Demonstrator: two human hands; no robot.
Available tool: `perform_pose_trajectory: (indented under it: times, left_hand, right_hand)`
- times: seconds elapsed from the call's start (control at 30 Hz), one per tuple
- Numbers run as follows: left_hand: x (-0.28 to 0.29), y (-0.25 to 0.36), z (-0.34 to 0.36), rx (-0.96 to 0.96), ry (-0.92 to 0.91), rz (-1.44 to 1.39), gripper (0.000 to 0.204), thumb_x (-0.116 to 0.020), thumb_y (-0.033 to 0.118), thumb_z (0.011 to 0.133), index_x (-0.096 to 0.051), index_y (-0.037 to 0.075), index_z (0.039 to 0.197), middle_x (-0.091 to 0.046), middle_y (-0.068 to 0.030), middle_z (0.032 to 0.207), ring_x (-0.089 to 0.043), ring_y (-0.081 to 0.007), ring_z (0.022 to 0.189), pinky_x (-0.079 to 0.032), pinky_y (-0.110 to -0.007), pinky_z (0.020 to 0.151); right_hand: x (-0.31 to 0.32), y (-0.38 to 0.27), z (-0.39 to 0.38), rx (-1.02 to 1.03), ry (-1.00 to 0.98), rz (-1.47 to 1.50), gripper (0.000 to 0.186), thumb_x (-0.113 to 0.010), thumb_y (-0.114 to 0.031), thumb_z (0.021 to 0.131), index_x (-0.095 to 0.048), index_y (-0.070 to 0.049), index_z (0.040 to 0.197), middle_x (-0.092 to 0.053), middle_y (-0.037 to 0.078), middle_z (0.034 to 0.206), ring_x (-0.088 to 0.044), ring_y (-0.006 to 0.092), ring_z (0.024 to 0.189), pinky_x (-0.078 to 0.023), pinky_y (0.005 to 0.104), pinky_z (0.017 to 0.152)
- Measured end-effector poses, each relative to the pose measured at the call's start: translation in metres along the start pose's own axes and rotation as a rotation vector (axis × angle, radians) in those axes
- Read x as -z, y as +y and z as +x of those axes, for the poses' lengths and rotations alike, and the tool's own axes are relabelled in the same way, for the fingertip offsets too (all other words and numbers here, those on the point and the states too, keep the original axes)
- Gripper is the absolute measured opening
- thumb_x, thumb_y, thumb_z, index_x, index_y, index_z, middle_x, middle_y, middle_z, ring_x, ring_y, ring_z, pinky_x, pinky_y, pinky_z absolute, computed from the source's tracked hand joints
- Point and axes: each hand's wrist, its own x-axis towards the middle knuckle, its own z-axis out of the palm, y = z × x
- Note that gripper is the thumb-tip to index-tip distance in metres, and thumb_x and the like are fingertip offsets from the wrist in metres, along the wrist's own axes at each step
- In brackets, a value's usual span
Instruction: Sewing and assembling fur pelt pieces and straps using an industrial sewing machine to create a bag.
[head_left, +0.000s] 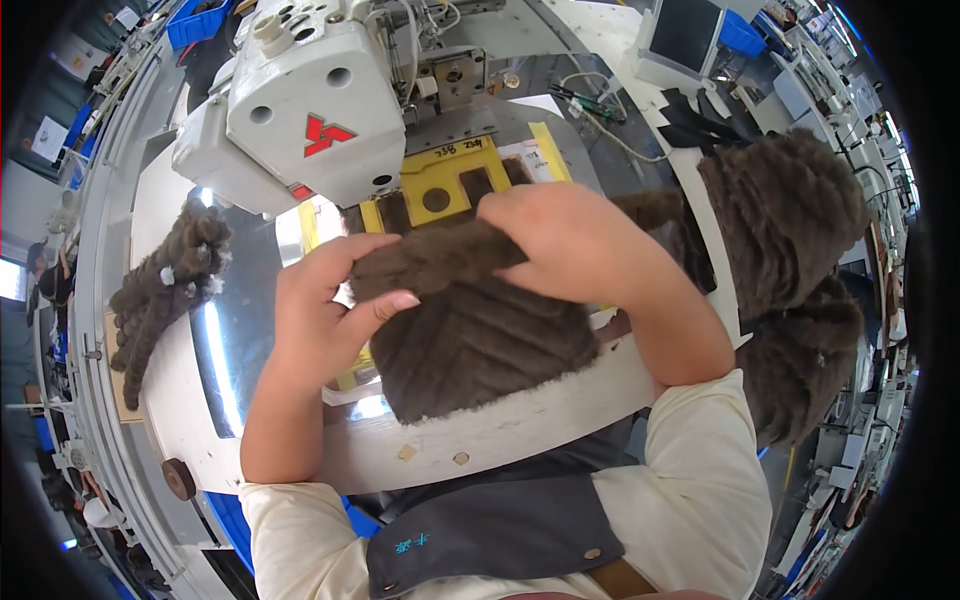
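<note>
A brown fur strip is stretched between my two hands, just in front of the sewing machine. My left hand pinches its left end between thumb and fingers. Closed over its right part is my right hand, with some fingertips hidden. Below the strip a larger brown fur panel with slanting ridges lies spread at the table's near side; whether the two are one piece I cannot tell. Behind my hands sits a yellow template with cut-outs showing brown fur. More brown fur shows beyond my right hand.
The white sewing machine head stands over the template. Brown fur pieces are piled at the right, and a bundle of fur strips lies left. Green-handled tools rest behind, near a screen. The white table edge curves before me.
</note>
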Motion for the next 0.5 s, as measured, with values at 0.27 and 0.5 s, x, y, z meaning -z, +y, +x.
perform_pose_trajectory:
  times: [0.27, 0.5]
  left_hand:
    - [-0.003, 0.012, -0.005, -0.244, 0.05, 0.055, 0.055, -0.102, 0.033, 0.059, -0.08, 0.008, 0.103, -0.074, -0.0053, 0.082, -0.069, -0.0187, 0.067, -0.053, -0.028, 0.061]
    - [-0.008, 0.012, -0.007, -0.423, 0.125, -0.094, 0.044, -0.101, 0.019, 0.063, -0.079, 0.005, 0.099, -0.066, -0.0073, 0.073, -0.063, -0.0192, 0.061, -0.05, -0.03, 0.056]
  right_hand:
    - [-0.019, -0.027, 0.005, 0.371, 0.152, 0.206, 0.033, -0.083, -0.024, 0.08, -0.06, -0.006, 0.096, -0.061, 0.011, 0.09, -0.066, 0.0335, 0.086, -0.053, 0.0438, 0.077]
    - [-0.035, -0.038, 0.008, 0.421, 0.207, 0.274, 0.036, -0.083, -0.018, 0.074, -0.065, -0.007, 0.104, -0.062, 0.008, 0.095, -0.064, 0.0303, 0.091, -0.052, 0.0422, 0.082]
